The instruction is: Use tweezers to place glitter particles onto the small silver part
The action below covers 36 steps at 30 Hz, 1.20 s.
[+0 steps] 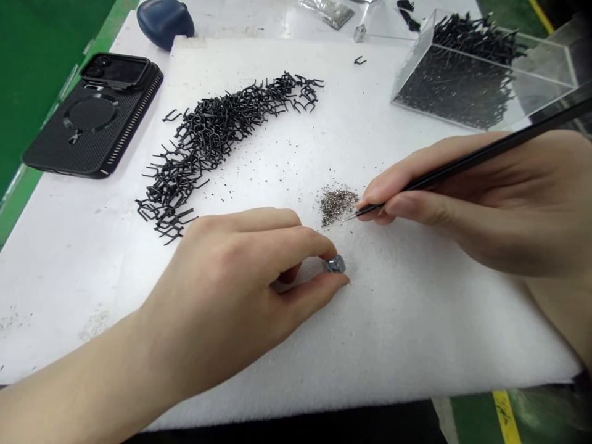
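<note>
My left hand point(240, 277) pinches a small grey metal piece point(335, 264) between thumb and forefinger, resting on the white foam sheet point(393, 320). My right hand point(485, 203) grips black tweezers point(462, 161) like a pen. Their tip touches the edge of a small heap of tiny silvery grains point(337, 203) just above the metal piece. A long curved pile of black wire clips point(208, 142) lies on the foam beyond my left hand.
A phone in a black case point(92, 117) lies at the far left. A clear plastic box point(467, 68) tilted on its side holds many black clips at the back right. A dark blue case point(164, 21) and a small bag point(326, 11) sit at the back.
</note>
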{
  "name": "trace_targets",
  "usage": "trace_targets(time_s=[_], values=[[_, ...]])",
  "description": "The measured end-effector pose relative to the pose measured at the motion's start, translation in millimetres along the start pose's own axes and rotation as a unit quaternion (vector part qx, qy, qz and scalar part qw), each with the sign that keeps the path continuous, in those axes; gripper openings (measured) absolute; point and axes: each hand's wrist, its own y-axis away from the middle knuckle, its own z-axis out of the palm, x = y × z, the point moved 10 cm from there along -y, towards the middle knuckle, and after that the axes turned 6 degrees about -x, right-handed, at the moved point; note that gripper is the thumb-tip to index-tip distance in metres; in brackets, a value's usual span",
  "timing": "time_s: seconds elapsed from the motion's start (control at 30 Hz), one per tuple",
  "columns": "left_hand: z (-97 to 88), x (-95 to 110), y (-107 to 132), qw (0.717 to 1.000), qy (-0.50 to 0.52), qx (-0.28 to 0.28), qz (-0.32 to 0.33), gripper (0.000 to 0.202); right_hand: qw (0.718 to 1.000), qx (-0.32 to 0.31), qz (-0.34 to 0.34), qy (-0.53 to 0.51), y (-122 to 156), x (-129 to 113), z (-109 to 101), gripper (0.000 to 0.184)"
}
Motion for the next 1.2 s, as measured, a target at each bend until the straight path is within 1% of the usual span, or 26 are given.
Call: trace_targets(time_s=[0.1, 0.2, 0.33, 0.47, 0.63, 0.8, 0.97, 1.2], values=[[1.1, -1, 1, 1.000, -0.012, -0.003, -0.007, 0.002, 0.998, -0.041, 0.005, -0.044, 1, -1, 9, 0.008], [-0.6, 0, 1, 1.000, -0.005, 0.007, 0.008, 0.003, 0.993, -0.080, -0.009, -0.092, 3, -5, 20, 0.007], [-0.7, 1, 0, 1.000, -0.010, 0.005, 0.022, 0.005, 0.987, -0.108, -0.029, -0.118, 6, -8, 27, 0.011], [-0.4, 0, 1, 1.000, -0.025, 0.005, 0.017, 0.003, 0.985, -0.113, -0.030, -0.124, 5, -5, 28, 0.018], [0.8, 1, 3, 0.999, -0.023, 0.010, 0.030, 0.002, 0.984, -0.118, -0.025, -0.129, 5, -3, 29, 0.021], [-0.8, 2, 1, 0.999, -0.032, 0.006, 0.023, 0.003, 0.985, -0.125, -0.032, -0.118, 7, -5, 28, 0.024], [-1.9, 3, 1, 0.999, -0.030, 0.010, 0.024, 0.003, 0.984, -0.116, -0.020, -0.135, 6, -4, 27, 0.024], [0.8, 2, -1, 0.999, -0.030, 0.012, 0.025, 0.004, 0.981, -0.122, -0.021, -0.150, 5, -4, 29, 0.023]])
